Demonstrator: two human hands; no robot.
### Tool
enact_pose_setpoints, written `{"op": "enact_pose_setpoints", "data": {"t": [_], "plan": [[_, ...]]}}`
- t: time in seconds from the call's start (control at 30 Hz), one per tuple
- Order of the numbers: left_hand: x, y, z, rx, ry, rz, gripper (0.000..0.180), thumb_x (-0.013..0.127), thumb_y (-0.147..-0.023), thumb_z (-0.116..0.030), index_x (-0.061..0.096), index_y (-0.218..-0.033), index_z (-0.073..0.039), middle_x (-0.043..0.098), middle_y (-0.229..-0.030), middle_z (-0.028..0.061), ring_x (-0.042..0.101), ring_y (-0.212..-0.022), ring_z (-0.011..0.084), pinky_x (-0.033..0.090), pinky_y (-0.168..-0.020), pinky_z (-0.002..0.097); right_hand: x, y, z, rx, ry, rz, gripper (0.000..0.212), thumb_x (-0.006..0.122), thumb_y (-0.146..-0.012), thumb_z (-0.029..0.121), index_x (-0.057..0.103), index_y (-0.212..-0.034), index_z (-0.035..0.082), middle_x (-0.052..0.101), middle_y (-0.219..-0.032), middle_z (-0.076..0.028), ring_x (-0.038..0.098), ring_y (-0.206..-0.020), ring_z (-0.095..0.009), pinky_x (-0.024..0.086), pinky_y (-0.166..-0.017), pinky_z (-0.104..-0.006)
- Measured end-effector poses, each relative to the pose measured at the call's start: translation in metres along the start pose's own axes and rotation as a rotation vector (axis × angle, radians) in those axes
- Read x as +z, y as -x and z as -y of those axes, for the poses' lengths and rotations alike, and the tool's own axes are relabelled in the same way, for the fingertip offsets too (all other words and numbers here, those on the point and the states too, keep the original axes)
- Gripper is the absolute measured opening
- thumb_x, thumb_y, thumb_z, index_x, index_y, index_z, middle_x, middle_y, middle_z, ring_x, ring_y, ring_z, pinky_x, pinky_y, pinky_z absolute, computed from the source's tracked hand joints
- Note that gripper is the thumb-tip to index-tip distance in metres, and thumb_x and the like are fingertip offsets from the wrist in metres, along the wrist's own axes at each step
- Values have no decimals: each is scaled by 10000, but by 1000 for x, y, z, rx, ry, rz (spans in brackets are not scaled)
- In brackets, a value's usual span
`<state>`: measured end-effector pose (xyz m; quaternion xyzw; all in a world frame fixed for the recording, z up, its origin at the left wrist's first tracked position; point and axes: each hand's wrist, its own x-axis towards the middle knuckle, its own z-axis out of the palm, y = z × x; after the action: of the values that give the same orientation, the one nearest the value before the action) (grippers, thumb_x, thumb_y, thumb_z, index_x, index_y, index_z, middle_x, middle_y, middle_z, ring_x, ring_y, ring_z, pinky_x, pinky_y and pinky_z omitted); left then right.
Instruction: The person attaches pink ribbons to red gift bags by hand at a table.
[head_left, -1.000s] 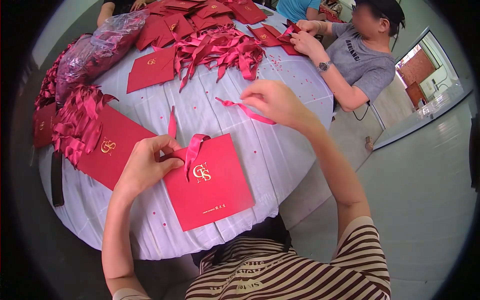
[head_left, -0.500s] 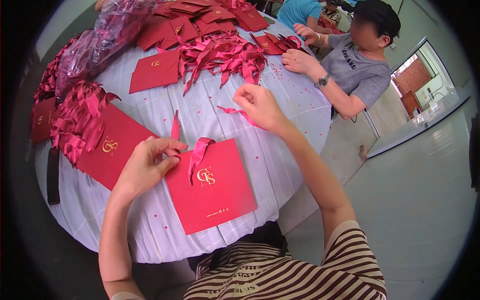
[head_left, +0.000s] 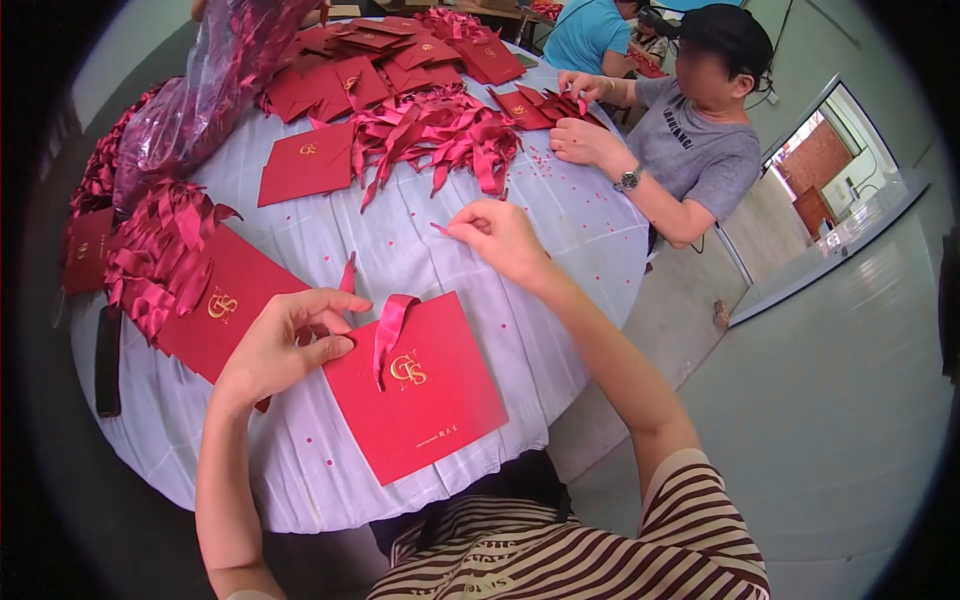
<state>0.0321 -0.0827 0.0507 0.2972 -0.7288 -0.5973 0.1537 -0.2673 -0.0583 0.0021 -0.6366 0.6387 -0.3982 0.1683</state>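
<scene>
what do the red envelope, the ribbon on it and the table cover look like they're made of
Red envelope: likely stiff matte card; it lies flat with crisp edges, and its gold emblem glints like foil.
Ribbon: probably satin-type fabric; it has a soft sheen and curls in a loose loop beside the left hand.
Table cover: seemingly thin plastic or light cloth; pale, finely wrinkled, draped over the edge.
</scene>
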Motion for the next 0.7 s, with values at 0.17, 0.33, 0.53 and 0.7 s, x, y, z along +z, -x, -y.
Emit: {"op": "enact_pose_setpoints", "data": {"t": [0.17, 0.33, 0.53, 0.7], "plan": [[-1, -4, 4, 16, 66, 6, 365, 635, -788, 107, 619, -1138, 4, 629, -781, -6, 581, -742, 54, 465, -707, 200, -13, -2, -9, 117, -152, 3, 147, 589, -877, 115, 626, -881, -27, 670, -812, -100, 649, -726, -157, 504, -671, -283], [-3, -2, 1, 25, 96, 29, 426, 600, -787, 141, 568, -1188, 0, 615, -859, 3, 570, -800, 59, 463, -717, 201, -29, 3, 10, 310, -640, 113, 182, 523, -953, 131, 580, -970, -41, 655, -867, -111, 634, -743, -154, 516, -703, -275], [-7, -5, -9, 64, 31, 21, 438, 584, -774, 159, 559, -1185, 9, 598, -858, 10, 558, -815, 65, 460, -717, 205, -52, 20, 23, 374, -933, 289, 249, 521, -956, 141, 558, -1090, -66, 629, -949, -114, 611, -791, -165, 508, -726, -286], [-8, 1, -48, 251, -268, -143, 378, 553, -756, 170, 615, -1094, 11, 609, -865, 39, 579, -829, 94, 473, -766, 236, -62, 35, 60, 382, -922, 303, 256, 531, -936, 112, 571, -1117, -65, 602, -930, -73, 561, -733, -111, 473, -691, -247]]}}
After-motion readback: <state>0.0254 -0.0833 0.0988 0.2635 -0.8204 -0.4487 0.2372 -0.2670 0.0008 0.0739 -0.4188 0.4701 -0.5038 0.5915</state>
